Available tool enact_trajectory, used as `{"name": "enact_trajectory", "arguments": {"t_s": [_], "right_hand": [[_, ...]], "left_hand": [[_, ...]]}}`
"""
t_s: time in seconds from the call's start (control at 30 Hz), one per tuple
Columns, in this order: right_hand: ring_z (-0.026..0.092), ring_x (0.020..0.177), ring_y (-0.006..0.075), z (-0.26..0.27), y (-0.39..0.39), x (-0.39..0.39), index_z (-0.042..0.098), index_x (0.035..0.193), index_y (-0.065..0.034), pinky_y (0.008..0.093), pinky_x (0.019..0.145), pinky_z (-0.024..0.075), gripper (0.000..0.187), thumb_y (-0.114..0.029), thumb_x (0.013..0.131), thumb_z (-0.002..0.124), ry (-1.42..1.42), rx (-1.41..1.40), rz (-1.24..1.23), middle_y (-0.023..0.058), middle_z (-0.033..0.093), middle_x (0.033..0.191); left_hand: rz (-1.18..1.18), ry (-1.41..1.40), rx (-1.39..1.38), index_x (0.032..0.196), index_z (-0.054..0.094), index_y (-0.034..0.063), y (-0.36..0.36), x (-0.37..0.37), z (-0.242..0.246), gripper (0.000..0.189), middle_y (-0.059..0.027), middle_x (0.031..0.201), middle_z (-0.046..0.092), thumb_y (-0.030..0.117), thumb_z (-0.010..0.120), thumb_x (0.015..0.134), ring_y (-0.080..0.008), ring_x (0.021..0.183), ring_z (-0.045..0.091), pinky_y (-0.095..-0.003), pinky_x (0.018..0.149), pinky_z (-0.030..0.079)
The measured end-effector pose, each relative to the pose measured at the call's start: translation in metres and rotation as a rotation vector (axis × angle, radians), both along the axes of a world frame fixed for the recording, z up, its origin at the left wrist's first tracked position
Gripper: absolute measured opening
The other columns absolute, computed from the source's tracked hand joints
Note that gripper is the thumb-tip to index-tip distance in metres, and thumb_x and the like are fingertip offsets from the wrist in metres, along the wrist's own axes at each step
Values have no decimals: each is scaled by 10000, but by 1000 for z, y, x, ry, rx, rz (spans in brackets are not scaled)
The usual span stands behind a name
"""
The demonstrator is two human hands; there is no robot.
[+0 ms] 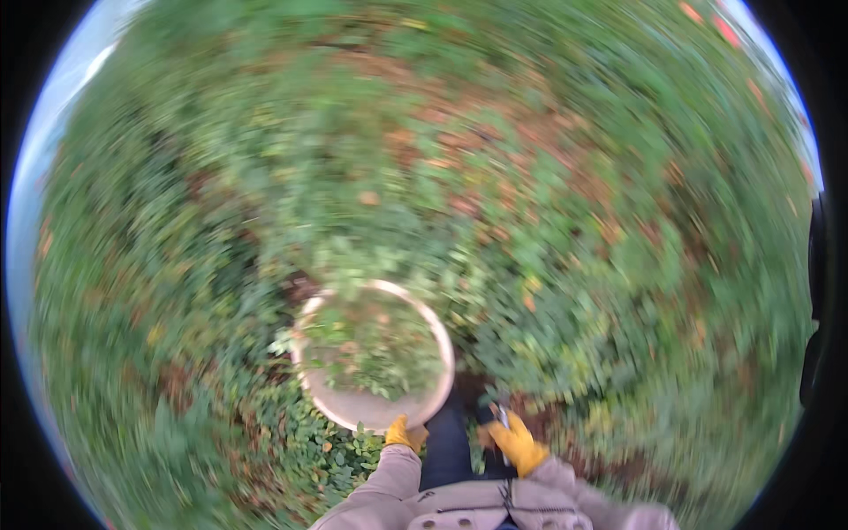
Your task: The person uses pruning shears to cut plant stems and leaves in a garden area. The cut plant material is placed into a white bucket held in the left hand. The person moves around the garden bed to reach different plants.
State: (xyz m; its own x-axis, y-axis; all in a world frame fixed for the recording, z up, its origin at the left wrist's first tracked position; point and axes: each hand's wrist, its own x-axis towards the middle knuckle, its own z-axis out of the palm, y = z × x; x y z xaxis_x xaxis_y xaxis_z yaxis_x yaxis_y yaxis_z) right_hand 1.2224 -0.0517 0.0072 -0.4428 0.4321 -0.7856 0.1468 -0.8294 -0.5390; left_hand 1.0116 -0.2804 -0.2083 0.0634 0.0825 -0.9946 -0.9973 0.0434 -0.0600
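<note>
My left hand (401, 434), in a yellow work glove, grips the near rim of a round, pale tub (377, 414). Cut green leaves and stems (374, 351) lie inside the tub. To the right, my gloved right hand (520, 445) is closed around a small hand tool (505, 419) with a metallic part. Blur hides the tool's exact kind; it could be pruning shears. The right hand is beside my dark-trousered leg (447, 440), apart from the tub.
Dense leafy ground cover (563, 338) surrounds me on all sides. Brown leaf litter or bare soil (490, 132) shows through ahead. Low green plants (344, 450) stand close to the tub's near side. Motion blurs the outer view.
</note>
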Motion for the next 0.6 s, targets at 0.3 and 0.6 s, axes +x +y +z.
{"name": "enact_trajectory", "arguments": {"t_s": [0.3, 0.6], "right_hand": [[681, 762, 344, -55, 16, 67, 487, 1087, -104, 526, 705, 609, 142, -114, 967, 562, -63, -361, -124, 225, 652, 852], [708, 808, 286, -45, 55, 85, 602, 1203, -117, 525, 888, 512, 275, -257, 968, 623, -277, -61, 711, 170, 724, 925]], "left_hand": [[-5, 201, -370, 1286, 589, 156, 35, 20, 39, 426, -130, 1218, 646, 304, 729, 912, -360, 1059, 675, -497, 818, 588], [182, 285, -390, 1320, 547, 138, -7, 23, -5, 458, -113, 1254, 631, 317, 696, 925, -297, 1111, 650, -493, 884, 556]]}}
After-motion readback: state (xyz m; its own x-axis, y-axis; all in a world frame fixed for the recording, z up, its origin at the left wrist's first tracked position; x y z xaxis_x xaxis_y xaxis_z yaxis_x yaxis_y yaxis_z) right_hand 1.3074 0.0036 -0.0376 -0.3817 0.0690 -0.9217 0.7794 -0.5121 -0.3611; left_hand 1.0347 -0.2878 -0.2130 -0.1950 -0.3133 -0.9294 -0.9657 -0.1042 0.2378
